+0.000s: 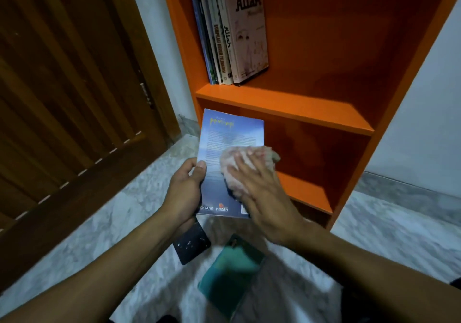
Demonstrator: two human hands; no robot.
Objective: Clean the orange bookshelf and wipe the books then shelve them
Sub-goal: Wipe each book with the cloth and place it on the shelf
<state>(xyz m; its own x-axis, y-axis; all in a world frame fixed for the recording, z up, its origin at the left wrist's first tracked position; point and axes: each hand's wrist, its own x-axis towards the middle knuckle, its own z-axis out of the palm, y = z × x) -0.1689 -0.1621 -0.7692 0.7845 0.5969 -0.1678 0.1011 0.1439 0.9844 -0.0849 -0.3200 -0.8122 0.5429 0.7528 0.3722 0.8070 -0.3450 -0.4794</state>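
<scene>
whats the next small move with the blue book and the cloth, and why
Probably sweep the cloth up the cover toward the top edge. The right hand presses it flat on the lower right of the blue book, which the left hand grips by its left edge; the upper part of the cover lies uncovered above the cloth.

Blue paperback held back-cover up before the orange bookshelf, pinkish cloth lying on it; several books stand upright on a shelf
</scene>
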